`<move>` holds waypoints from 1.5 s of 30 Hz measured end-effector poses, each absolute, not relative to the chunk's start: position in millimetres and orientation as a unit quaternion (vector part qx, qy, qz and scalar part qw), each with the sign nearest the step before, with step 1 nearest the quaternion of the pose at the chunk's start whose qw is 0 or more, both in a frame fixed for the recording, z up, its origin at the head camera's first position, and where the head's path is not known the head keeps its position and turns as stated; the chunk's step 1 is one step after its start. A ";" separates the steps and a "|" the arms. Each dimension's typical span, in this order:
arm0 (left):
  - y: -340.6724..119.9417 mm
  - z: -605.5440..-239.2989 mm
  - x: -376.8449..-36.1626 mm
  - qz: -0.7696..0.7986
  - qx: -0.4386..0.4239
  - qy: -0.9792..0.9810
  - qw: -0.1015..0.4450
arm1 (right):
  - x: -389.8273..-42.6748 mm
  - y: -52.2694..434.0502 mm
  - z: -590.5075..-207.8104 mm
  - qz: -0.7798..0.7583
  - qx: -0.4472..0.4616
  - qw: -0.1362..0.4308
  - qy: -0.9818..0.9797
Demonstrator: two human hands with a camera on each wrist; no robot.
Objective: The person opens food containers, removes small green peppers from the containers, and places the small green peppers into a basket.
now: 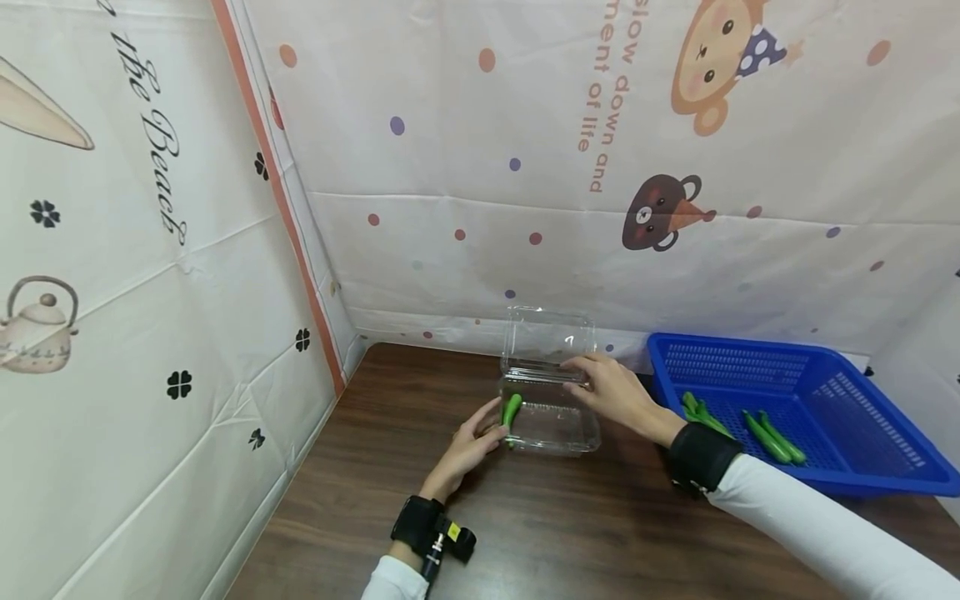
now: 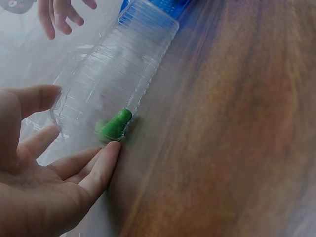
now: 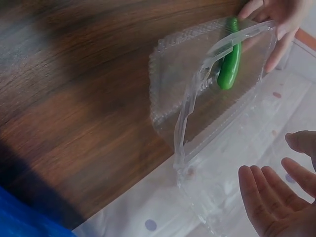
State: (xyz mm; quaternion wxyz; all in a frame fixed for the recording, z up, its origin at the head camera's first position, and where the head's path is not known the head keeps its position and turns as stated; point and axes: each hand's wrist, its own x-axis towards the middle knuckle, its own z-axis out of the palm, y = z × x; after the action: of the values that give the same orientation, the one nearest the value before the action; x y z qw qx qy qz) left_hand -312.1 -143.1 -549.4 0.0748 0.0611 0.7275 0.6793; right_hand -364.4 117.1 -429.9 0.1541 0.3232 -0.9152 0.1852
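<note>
A clear plastic clamshell box (image 1: 558,429) lies on the table with its lid (image 1: 551,337) raised at the back. One green chili pepper (image 3: 229,69) rests inside, along the box's left end. My left hand (image 1: 468,446) touches that end, its fingers fairly straight. In the left wrist view the fingertips (image 2: 114,147) meet the box low down, beside the pepper, and the thumb is at the rim. My right hand (image 1: 611,392) hovers by the right side of the box near the lid's hinge. Its fingers are loosely bent and hold nothing in the right wrist view.
A blue plastic basket (image 1: 885,425) stands right of the box, close behind the right forearm. Several green peppers (image 1: 772,437) lie in it. Printed sheets (image 1: 450,167) hang behind and to the left of the brown wooden table (image 1: 360,467).
</note>
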 end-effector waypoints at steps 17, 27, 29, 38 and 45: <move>-142.7 -547.3 -309.8 0.675 0.071 0.730 0.074 | -361.0 96.0 -452.4 0.197 0.320 0.132 -0.917; -142.7 -547.6 -311.2 0.676 0.061 0.731 0.072 | -363.5 84.5 -463.2 0.190 0.329 0.121 -0.917; -142.8 -548.1 -311.4 0.677 0.060 0.730 0.073 | -364.0 81.6 -465.1 0.193 0.334 0.122 -0.915; -143.0 -551.0 -312.6 0.679 0.064 0.727 0.074 | -362.5 71.1 -472.8 0.198 0.354 0.112 -0.907; -142.6 -550.0 -313.9 0.679 0.063 0.727 0.072 | -362.0 66.5 -475.7 0.188 0.368 0.094 -0.906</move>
State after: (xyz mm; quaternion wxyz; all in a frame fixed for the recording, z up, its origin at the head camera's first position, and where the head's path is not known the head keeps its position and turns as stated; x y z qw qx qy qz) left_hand -313.9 -142.6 -550.0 0.0723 0.0634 0.7274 0.6795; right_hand -362.0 66.5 -475.7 0.0942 0.3677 -0.9060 0.1876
